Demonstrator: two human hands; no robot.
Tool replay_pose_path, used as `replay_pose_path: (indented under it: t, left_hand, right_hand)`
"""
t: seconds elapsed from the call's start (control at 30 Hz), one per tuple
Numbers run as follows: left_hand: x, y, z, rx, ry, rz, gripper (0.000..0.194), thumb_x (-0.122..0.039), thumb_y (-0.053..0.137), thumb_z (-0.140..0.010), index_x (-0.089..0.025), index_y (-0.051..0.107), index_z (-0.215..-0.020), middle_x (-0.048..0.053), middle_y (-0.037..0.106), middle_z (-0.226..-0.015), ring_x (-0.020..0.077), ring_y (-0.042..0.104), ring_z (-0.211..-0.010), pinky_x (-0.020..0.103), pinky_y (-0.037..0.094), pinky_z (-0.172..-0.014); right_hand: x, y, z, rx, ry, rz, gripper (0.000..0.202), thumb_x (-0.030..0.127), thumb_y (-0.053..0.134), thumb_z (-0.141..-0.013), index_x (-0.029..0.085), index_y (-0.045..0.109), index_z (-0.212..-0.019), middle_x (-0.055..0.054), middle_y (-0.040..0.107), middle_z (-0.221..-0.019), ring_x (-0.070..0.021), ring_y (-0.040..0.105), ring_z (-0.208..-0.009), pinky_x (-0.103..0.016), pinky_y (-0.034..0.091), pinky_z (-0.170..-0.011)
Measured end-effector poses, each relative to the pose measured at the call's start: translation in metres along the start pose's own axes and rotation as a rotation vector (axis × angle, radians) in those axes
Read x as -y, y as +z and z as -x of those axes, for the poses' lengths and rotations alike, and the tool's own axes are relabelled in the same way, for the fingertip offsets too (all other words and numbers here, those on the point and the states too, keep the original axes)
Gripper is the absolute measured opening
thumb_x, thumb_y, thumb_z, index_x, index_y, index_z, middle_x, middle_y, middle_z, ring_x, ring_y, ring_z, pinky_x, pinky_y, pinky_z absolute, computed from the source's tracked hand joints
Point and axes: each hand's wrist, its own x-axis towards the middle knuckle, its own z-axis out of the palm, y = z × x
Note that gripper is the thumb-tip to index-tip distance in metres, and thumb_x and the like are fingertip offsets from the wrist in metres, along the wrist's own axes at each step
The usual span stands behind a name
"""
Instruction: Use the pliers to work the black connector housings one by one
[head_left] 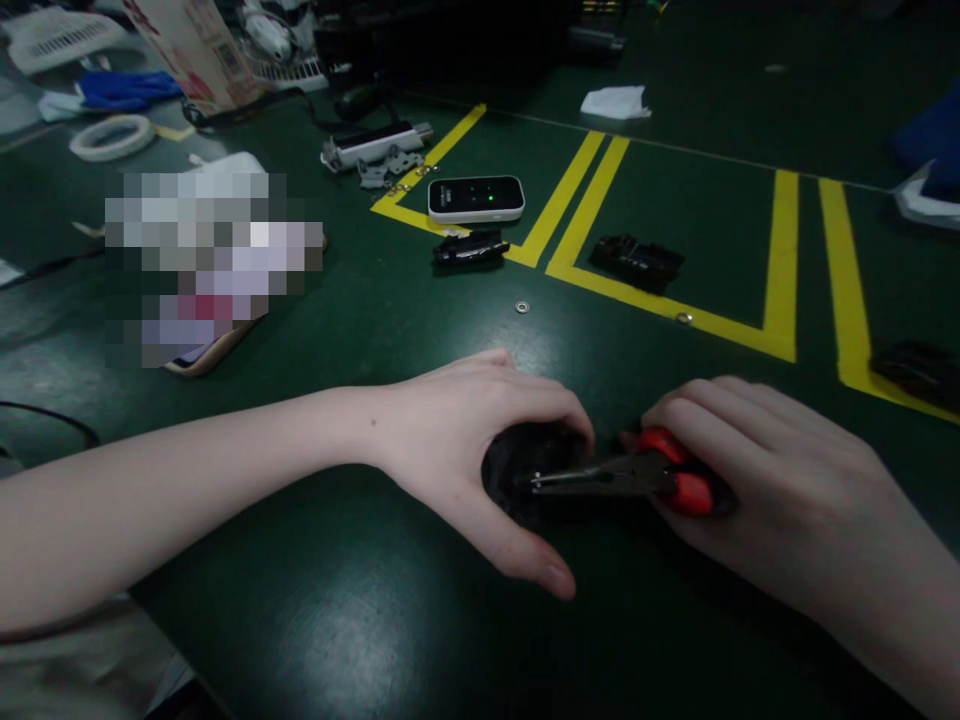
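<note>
My left hand [480,440] is wrapped round a black part [510,460] on the green table [300,560], its thumb stretched out along the near side. From the right, my right hand [765,470] grips red-handled pliers [615,477]. The metal jaws point left and their tips lie at the black part. Whether the jaws pinch anything is too dark to tell. Beyond the hands lies a small metal ring [522,307].
Yellow tape [780,270] marks boxes with black pieces [637,262] beside them. A white-edged device [476,199] with a green light stands behind. At left are a phone [202,355], a tape roll [112,138] and a carton [199,55].
</note>
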Motion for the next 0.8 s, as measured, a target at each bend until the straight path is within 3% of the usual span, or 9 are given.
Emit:
replay_pose_path:
  t: [0.23, 0.4, 0.53, 0.63, 0.8]
  left_hand:
    - [0.002, 0.0, 0.004, -0.093, -0.035, 0.113, 0.088, -0.04, 0.089, -0.065, -0.017, 0.047, -0.14, 0.008, 0.064, -0.127, 0.0254, 0.061, -0.11, 0.034, 0.046, -0.093]
    - [0.002, 0.003, 0.005, -0.147, -0.132, 0.355, 0.09, -0.034, 0.089, -0.069, -0.02, 0.045, -0.147, 0.009, 0.058, -0.142, 0.0271, 0.056, -0.131, 0.038, 0.047, -0.107]
    - [0.001, 0.002, 0.005, -0.141, -0.205, 0.356, 0.091, -0.042, 0.086, -0.074, -0.02, 0.043, -0.15, 0.01, 0.058, -0.144, 0.0299, 0.055, -0.131, 0.039, 0.05, -0.101]
    - [-0.002, 0.001, 0.004, -0.105, -0.191, 0.251, 0.08, -0.042, 0.077, -0.084, -0.02, 0.04, -0.152, 0.01, 0.064, -0.135, 0.0273, 0.063, -0.117, 0.036, 0.051, -0.091]
    - [-0.006, 0.006, 0.001, -0.12, -0.128, 0.01, 0.076, -0.045, 0.081, -0.079, -0.018, 0.049, -0.143, 0.008, 0.067, -0.125, 0.0233, 0.063, -0.105, 0.034, 0.045, -0.093]
  right_hand:
    - [-0.01, -0.001, 0.001, -0.02, -0.018, 0.049, 0.012, 0.026, 0.04, -0.095, 0.018, 0.049, -0.092, -0.006, 0.055, -0.086, -0.0195, 0.054, -0.075, -0.03, 0.046, -0.059]
    - [-0.014, 0.0, 0.005, -0.032, 0.02, 0.106, 0.012, 0.026, 0.043, -0.093, 0.017, 0.05, -0.094, -0.008, 0.055, -0.089, -0.0198, 0.053, -0.077, -0.03, 0.045, -0.061]
    - [-0.016, -0.002, 0.006, -0.035, 0.053, 0.15, 0.008, 0.024, 0.045, -0.09, 0.017, 0.05, -0.09, -0.007, 0.054, -0.085, -0.0198, 0.051, -0.073, -0.03, 0.042, -0.057]
    - [-0.015, -0.003, 0.007, -0.035, 0.073, 0.156, 0.006, 0.023, 0.047, -0.088, 0.018, 0.05, -0.089, -0.007, 0.054, -0.084, -0.0194, 0.051, -0.071, -0.03, 0.042, -0.057]
    - [-0.008, -0.002, 0.007, -0.034, 0.091, 0.138, 0.002, 0.02, 0.046, -0.085, 0.02, 0.048, -0.087, -0.007, 0.054, -0.082, -0.0201, 0.053, -0.07, -0.032, 0.045, -0.057]
